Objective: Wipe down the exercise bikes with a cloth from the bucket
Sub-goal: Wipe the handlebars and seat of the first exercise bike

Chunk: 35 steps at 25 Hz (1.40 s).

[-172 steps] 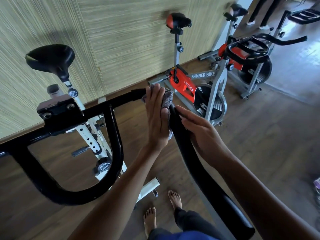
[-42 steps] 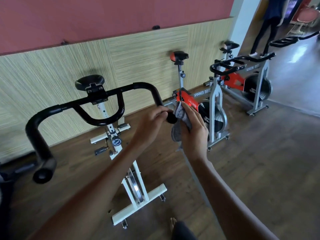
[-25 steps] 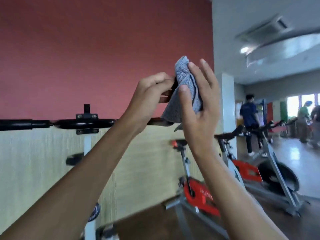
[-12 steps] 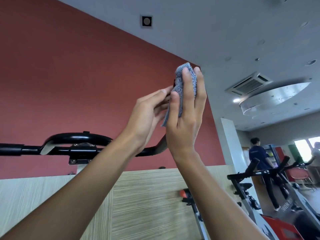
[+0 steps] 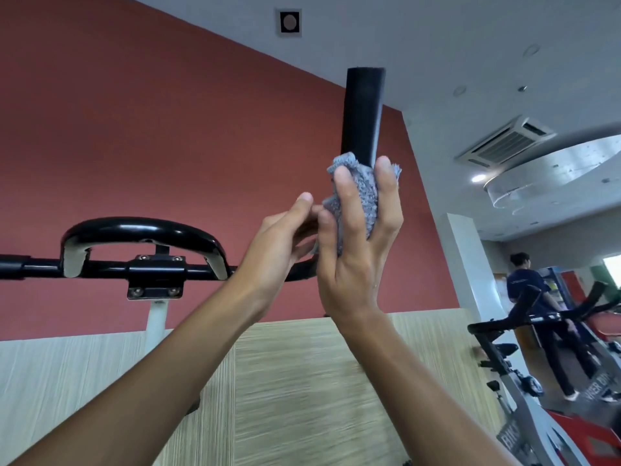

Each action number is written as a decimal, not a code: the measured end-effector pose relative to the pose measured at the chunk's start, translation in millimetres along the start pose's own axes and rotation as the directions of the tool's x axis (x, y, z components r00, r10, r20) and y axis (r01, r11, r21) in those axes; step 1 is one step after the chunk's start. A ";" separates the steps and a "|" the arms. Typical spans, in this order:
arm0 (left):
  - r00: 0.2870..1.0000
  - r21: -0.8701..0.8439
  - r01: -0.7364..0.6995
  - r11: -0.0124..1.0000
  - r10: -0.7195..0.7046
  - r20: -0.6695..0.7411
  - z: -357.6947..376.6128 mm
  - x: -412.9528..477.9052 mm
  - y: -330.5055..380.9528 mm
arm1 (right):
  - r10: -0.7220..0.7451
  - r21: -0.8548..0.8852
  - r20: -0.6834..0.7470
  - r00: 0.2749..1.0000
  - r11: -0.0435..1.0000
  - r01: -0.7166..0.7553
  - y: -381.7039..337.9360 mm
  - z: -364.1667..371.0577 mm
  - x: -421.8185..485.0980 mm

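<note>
Low on the handlebar grip [image 5: 363, 109], right hand [image 5: 359, 257] curls cloth [image 5: 367, 193] round it to wipe all sides. Beside it left hand [image 5: 280, 240] pinches cloth edge, probably steadying.

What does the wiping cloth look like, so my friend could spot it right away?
Find the big red wall, then the black handlebar grip standing straight up before it. At its lower end the right hand wraps a cloth round it. It is the only fuzzy, blue-grey thing there; the grip is smooth and black.
</note>
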State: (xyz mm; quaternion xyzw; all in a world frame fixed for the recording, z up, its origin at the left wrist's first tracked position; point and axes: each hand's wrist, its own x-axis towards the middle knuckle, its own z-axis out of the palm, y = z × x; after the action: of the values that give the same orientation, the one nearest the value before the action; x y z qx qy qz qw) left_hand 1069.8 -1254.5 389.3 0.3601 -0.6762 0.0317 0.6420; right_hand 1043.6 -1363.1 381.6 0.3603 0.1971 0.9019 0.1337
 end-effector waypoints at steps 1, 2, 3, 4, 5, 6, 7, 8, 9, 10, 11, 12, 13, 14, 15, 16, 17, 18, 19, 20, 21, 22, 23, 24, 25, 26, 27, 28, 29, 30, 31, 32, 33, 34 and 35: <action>1.000 0.001 -0.016 1.000 0.016 0.017 -2.3 0.9 -6.1 | -0.017 0.009 -0.001 1.000 1.000 0.017 3.5 1.5 -8.6; 0.999 0.016 -0.046 0.999 0.045 0.016 -4.7 0.6 -12.2 | -0.030 0.023 0.000 1.000 0.999 0.030 6.4 2.9 -16.6; 0.996 0.061 -0.091 0.994 0.092 -0.011 -7.7 -0.8 -18.4 | -0.042 0.035 -0.001 0.999 0.999 0.042 9.0 5.1 -23.4; 0.986 0.150 -0.146 0.978 0.156 -0.056 -12.2 -4.2 -26.7 | -0.046 0.039 0.003 0.999 0.998 0.046 11.5 7.4 -30.1; 0.967 0.274 -0.199 0.941 0.235 -0.103 -18.1 -11.8 -38.6 | -0.043 0.032 0.010 0.999 0.999 0.043 14.1 9.3 -38.4; 0.938 0.404 -0.236 0.884 0.316 -0.143 -25.2 -23.0 -52.1 | -0.041 0.018 0.019 0.999 0.999 0.040 16.9 11.2 -47.7; 0.906 0.515 -0.247 0.821 0.385 -0.179 -35.4 -36.4 -66.9 | -0.042 0.004 0.025 0.999 0.999 0.042 20.2 14.1 -58.1; 0.873 0.606 -0.240 0.758 0.442 -0.207 -48.2 -50.4 -81.8 | -0.041 -0.009 0.029 0.999 0.999 0.041 24.2 17.7 -68.5; 0.840 0.692 -0.223 0.686 0.496 -0.221 -63.0 -63.6 -95.4 | -0.032 -0.021 0.035 0.999 0.999 0.033 28.5 21.9 -77.9; 0.809 0.774 -0.195 0.602 0.545 -0.220 -79.3 -74.7 -106.6 | -0.016 -0.032 0.040 0.999 0.999 0.017 31.9 27.3 -87.4; 0.784 0.838 -0.153 0.524 0.581 -0.220 -94.1 -81.9 -113.3 | 0.002 -0.043 0.038 0.999 0.999 0.000 34.8 32.6 -95.1; 0.766 0.883 -0.107 0.456 0.605 -0.219 -108.8 -85.4 -116.5 | 0.021 -0.056 0.030 0.999 0.998 -0.019 36.7 38.0 -102.0; 0.758 0.916 -0.064 0.395 0.617 -0.213 -121.3 -85.7 -117.4 | 0.040 -0.067 0.016 0.999 0.997 -0.039 38.1 43.8 -108.6; 0.762 0.945 -0.023 0.325 0.618 -0.194 -130.9 -82.8 -116.3 | 0.056 -0.073 -0.001 0.998 0.996 -0.056 39.4 49.4 -114.1; 0.782 0.973 0.018 0.228 0.603 -0.156 -139.6 -78.5 -115.4 | 0.073 -0.078 -0.015 0.997 0.994 -0.074 39.8 55.3 -120.9; 0.810 0.993 0.049 0.105 0.578 -0.101 -147.0 -72.2 -115.0 | 0.091 -0.084 -0.024 0.996 0.992 -0.093 39.9 60.2 -127.3; 0.838 0.997 0.065 -0.031 0.544 -0.038 -153.7 -64.6 -115.3 | 0.107 -0.092 -0.030 0.994 0.990 -0.109 40.2 64.7 -133.4; 0.863 0.985 0.071 -0.157 0.505 0.018 -159.3 -56.8 -116.7 | 0.123 -0.099 -0.034 0.992 0.987 -0.125 40.7 69.1 -139.6; 0.884 0.964 0.073 -0.255 0.464 0.056 -163.8 -50.2 -119.0 | 0.140 -0.100 -0.039 0.989 0.985 -0.144 41.0 73.0 -144.9; 0.899 0.942 0.073 -0.327 0.430 0.079 -168.0 -44.9 -122.3 | 0.160 -0.096 -0.048 0.986 0.982 -0.164 40.7 77.5 -150.2; 0.908 0.925 0.077 -0.372 0.410 0.089 -170.4 -40.5 -124.7 | 0.179 -0.094 -0.064 0.982 0.978 -0.185 40.6 81.3 -154.2; 0.910 0.914 0.083 -0.398 0.404 0.094 -172.1 -37.2 -126.0 | 0.196 -0.099 -0.086 0.977 0.974 -0.204 40.5 85.1 -157.8; 0.908 0.907 0.088 -0.413 0.408 0.098 -173.3 -35.1 -127.2 | 0.214 -0.107 -0.111 0.970 0.968 -0.226 39.9 89.6 -161.2; 0.902 0.903 0.092 -0.419 0.420 0.103 -174.2 -33.9 -128.4 | 0.241 -0.112 -0.131 0.962 0.960 -0.256 38.1 94.6 -163.9; 0.896 0.900 0.091 -0.426 0.429 0.113 -175.8 -33.0 -129.7 | 0.281 -0.112 -0.147 0.948 0.948 -0.299 34.8 100.5 -167.2; 0.890 0.898 0.085 -0.432 0.438 0.126 -176.9 -33.4 -130.6 | 0.333 -0.100 -0.163 0.929 0.931 -0.352 29.4 106.3 -170.8; 0.885 0.896 0.080 -0.436 0.445 0.138 -177.9 -34.0 -130.6 | 0.390 -0.067 -0.179 0.903 0.911 -0.407 22.3 112.7 -174.0; 0.880 0.895 0.073 -0.440 0.450 0.150 -179.6 -34.8 -130.0 | 0.456 -0.018 -0.192 0.869 0.884 -0.468 13.7 119.8 -176.6; 0.877 0.893 0.064 -0.445 0.452 0.162 -181.0 -35.2 -128.5 | 0.533 0.040 -0.201 0.822 0.843 -0.537 4.4 126.6 -177.4; 0.877 0.891 0.049 -0.451 0.446 0.177 -182.8 -35.7 -126.8 | 0.617 0.103 -0.204 0.760 0.786 -0.610 -5.6 132.9 -175.9; 0.879 0.887 0.033 -0.460 0.436 0.193 -184.5 -36.4 -125.2 | 0.696 0.165 -0.202 0.689 0.718 -0.676 -15.4 138.3 -172.8; 0.881 0.882 0.017 -0.471 0.425 0.210 -186.4 -37.0 -123.5 | 0.755 0.218 -0.198 0.625 0.656 -0.723 -24.7 143.2 -168.4; 0.881 0.877 0.000 -0.481 0.414 0.227 -189.1 -37.9 -121.4 | 0.797 0.258 -0.191 0.573 0.604 -0.754 -34.1 147.3 -164.6; 0.881 0.871 -0.020 -0.490 0.403 0.247 -192.8 -38.8 -118.7 | 0.831 0.291 -0.181 0.526 0.556 -0.779 -43.2 150.6 -160.4; 0.882 0.867 -0.039 -0.497 0.390 0.263 -196.9 -40.0 -115.6 | 0.861 0.321 -0.167 0.480 0.508 -0.799 -51.5 152.7 -156.2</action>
State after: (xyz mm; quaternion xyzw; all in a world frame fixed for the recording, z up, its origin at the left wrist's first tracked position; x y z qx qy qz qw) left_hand 1293.9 -1222.5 339.4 0.5626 -0.3164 0.7598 0.0775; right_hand 1266.1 -1337.7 366.2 0.2776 0.1045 0.8715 -0.3905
